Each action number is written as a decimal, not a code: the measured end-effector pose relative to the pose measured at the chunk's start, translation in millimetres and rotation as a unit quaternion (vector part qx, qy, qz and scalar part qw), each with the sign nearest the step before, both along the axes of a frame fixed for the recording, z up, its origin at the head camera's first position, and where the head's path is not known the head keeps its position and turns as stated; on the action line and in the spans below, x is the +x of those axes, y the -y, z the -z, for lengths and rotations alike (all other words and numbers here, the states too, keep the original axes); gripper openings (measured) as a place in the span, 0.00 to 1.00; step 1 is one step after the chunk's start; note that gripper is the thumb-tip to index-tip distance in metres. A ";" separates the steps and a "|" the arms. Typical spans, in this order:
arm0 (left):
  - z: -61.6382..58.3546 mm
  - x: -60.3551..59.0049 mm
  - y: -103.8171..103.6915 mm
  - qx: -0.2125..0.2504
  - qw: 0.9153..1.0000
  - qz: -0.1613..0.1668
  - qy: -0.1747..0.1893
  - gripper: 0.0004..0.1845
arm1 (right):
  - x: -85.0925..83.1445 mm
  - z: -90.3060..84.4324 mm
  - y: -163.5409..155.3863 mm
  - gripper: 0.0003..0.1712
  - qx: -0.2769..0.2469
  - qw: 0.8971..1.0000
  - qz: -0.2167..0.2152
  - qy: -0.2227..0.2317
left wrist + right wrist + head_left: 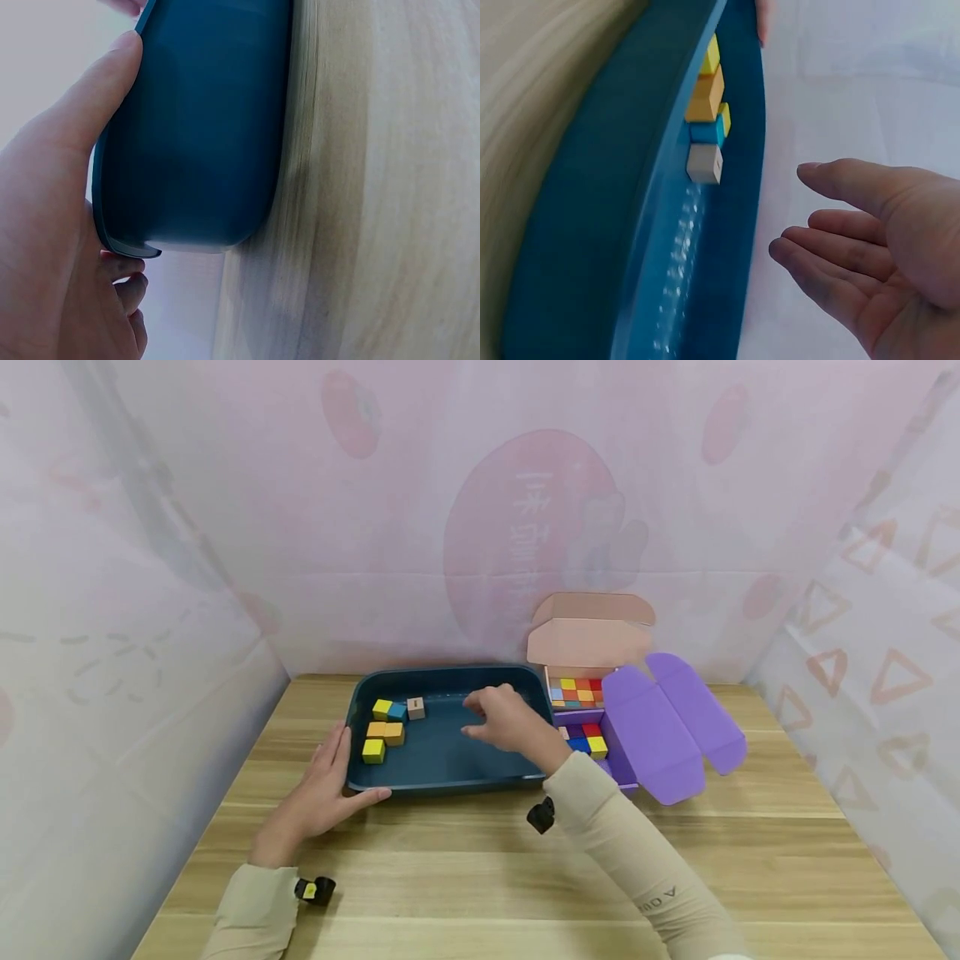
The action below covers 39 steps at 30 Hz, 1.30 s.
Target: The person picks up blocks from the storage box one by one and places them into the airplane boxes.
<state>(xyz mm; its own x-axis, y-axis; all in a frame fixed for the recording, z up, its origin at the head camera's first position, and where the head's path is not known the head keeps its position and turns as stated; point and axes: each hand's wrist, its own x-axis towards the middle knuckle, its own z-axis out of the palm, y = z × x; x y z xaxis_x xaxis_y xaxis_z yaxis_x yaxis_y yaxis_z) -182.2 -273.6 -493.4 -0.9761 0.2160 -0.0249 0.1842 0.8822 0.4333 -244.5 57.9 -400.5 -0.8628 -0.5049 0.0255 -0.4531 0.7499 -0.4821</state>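
The left hand (318, 793) rests at the front left corner of the dark blue tray (450, 781), which sits toward the back middle of the bench (480, 877). Its fingers lie nearly straight along the tray's left wall while the thumb runs along the front rim; the left wrist view shows the thumb (90, 105) pressed flat against the tray's outer wall, the other fingers only loosely curled around the corner.

Inside the tray, near its back left corner, small cubes are clustered: a yellow cube (382, 708), a blue cube (397, 712) and a pale wood cube (416, 707) in a row, with two orange cubes (385, 732) and another yellow cube (373, 751) just in front.

The right hand (501, 720) hovers over the tray's right half, fingers relaxed and spread, holding nothing; the right wrist view shows the palm open.

At the tray's right edge stand a pink box (588, 643) and a purple box (660, 727), lids open, each holding coloured cubes.

The right sleeve (637, 860) bears small lettering, too small to read surely.
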 end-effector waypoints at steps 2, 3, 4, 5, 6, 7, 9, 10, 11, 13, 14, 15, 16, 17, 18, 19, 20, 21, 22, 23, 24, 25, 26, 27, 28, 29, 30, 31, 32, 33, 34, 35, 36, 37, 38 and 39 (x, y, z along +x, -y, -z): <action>0.6 -0.3 0.3 -0.002 1.000 0.000 -0.002 0.72 | -1.4 2.3 10.3 0.28 0.006 1.000 -0.012 0.002; 0.8 -0.5 0.4 -0.003 1.000 0.001 -0.003 0.72 | -1.9 3.7 15.3 0.28 0.008 1.000 -0.018 0.001; 1.0 -0.5 0.2 -0.004 1.000 0.001 -0.004 0.72 | -2.5 5.5 20.2 0.27 0.011 1.000 -0.023 -0.001; 1.2 -0.5 -0.1 -0.003 1.000 0.001 -0.005 0.72 | -3.0 7.6 25.1 0.27 0.013 1.000 -0.028 -0.002; 1.2 -0.3 -0.5 -0.004 1.000 0.001 -0.007 0.72 | -3.7 9.9 29.7 0.27 0.012 0.999 -0.033 -0.002; 1.3 -0.3 -0.6 -0.005 1.000 0.001 -0.009 0.72 | -4.4 12.3 34.4 0.28 0.011 0.999 -0.038 -0.002; 1.3 -0.1 -1.4 -0.004 1.000 0.002 -0.012 0.71 | -5.8 17.7 43.5 0.28 0.007 0.999 -0.044 -0.004; 1.3 0.0 -1.9 -0.004 1.000 0.002 -0.014 0.71 | -6.2 20.3 47.6 0.28 0.006 0.999 -0.047 -0.004; 1.2 0.2 -2.5 -0.003 1.000 0.002 -0.015 0.71 | -6.7 22.9 51.6 0.29 0.005 0.999 -0.048 -0.003; 1.5 0.3 -3.1 -0.002 1.000 0.003 -0.019 0.71 | -8.2 28.3 58.9 0.29 0.000 0.999 -0.050 0.002; 1.2 0.6 -3.3 0.000 1.000 0.004 -0.021 0.70 | -9.0 30.9 62.6 0.29 -0.002 0.999 -0.050 0.003; 1.3 0.5 -3.7 0.001 1.000 0.006 -0.022 0.70 | -10.0 33.5 65.8 0.30 -0.003 0.999 -0.047 0.007; 1.1 0.6 -4.1 0.002 1.000 0.007 -0.022 0.70 | -11.1 36.3 68.8 0.30 -0.002 0.999 -0.044 0.010; 1.2 0.7 -4.3 0.003 1.000 0.008 -0.022 0.70 | -12.8 39.4 72.1 0.30 -0.002 0.999 -0.042 0.011; 1.3 0.7 -4.5 0.004 1.000 0.010 -0.023 0.70 | -14.1 42.0 75.3 0.29 -0.002 0.999 -0.040 0.013; 1.4 0.9 -4.4 0.004 1.000 0.011 -0.022 0.70 | -15.2 44.5 78.7 0.29 0.002 0.999 -0.037 0.015; 1.3 1.2 -4.2 0.005 1.000 0.012 -0.021 0.70 | -16.6 47.3 82.3 0.29 0.006 0.999 -0.035 0.014; 1.3 1.5 -3.8 0.006 1.000 0.011 -0.020 0.70 | -18.1 49.9 86.3 0.28 0.009 0.999 -0.034 0.015; 1.3 1.8 -3.5 0.006 1.000 0.010 -0.020 0.70 | -19.6 52.4 90.3 0.28 0.011 0.999 -0.032 0.013; 1.5 2.1 -3.0 0.005 1.000 0.009 -0.021 0.70 | -21.2 55.0 94.4 0.26 0.012 0.999 -0.030 0.014; 1.6 2.2 -2.7 0.006 1.000 0.009 -0.021 0.70 | -22.5 57.4 98.5 0.25 0.014 0.999 -0.025 0.014; 1.4 2.4 -2.6 0.006 1.000 0.009 -0.021 0.70 | -24.0 59.9 102.7 0.24 0.017 1.000 -0.021 0.012; 1.3 2.6 -2.5 0.007 1.000 0.010 -0.022 0.69 | -25.6 62.6 107.1 0.23 0.020 1.000 -0.016 0.008; 1.3 2.8 -2.0 0.009 1.000 0.011 -0.021 0.69 | -26.9 64.8 111.5 0.21 0.025 1.000 -0.009 0.007; 1.6 3.2 -1.3 0.007 1.000 0.010 -0.020 0.69 | -27.9 67.1 115.8 0.19 0.030 1.000 -0.002 0.006; 1.8 3.7 -0.5 0.006 1.000 0.010 -0.019 0.69 | -28.9 69.2 120.4 0.18 0.035 0.999 0.005 0.005; 1.9 4.2 0.3 0.007 1.000 0.009 -0.018 0.70 | -30.0 71.2 125.1 0.18 0.041 0.999 0.012 0.001; 1.9 4.8 1.0 0.008 1.000 0.008 -0.017 0.70 | -30.7 72.7 129.3 0.18 0.044 0.999 0.018 -0.001; 2.5 5.3 2.1 0.008 1.000 0.006 -0.017 0.70 | -31.1 74.2 133.4 0.18 0.045 0.999 0.024 -0.001; 2.9 5.8 3.0 0.009 1.000 0.005 -0.017 0.70 | -31.3 75.3 137.0 0.18 0.047 0.998 0.031 0.000; 3.4 6.1 3.6 0.009 1.000 0.005 -0.017 0.70 | -31.4 76.7 140.4 0.19 0.045 0.998 0.039 0.002; 3.6 6.2 3.9 0.011 1.000 0.006 -0.019 0.70 | -31.3 77.8 143.3 0.19 0.043 0.998 0.047 0.003; 3.8 6.2 4.0 0.014 1.000 0.007 -0.019 0.70 | -31.0 78.6 145.3 0.19 0.043 0.998 0.054 0.004; 4.0 6.3 3.9 0.015 1.000 0.008 -0.019 0.70 | -30.7 79.2 146.7 0.18 0.040 0.997 0.061 0.006; 4.1 6.4 3.7 0.017 1.000 0.009 -0.019 0.70 | -30.6 80.1 148.0 0.17 0.039 0.997 0.066 0.005; 4.1 6.4 3.6 0.017 1.000 0.009 -0.019 0.70 | -30.6 80.7 148.6 0.16 0.038 0.997 0.070 0.003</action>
<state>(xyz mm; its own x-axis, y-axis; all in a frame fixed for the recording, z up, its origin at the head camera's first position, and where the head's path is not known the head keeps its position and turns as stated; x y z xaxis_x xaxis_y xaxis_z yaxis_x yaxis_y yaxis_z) -175.8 -277.2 -497.6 -0.9722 0.2333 0.0192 0.2161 0.8632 0.4563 -275.1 -90.7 -481.3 -0.9248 -0.3802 -0.0140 -0.3390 0.8402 -0.4232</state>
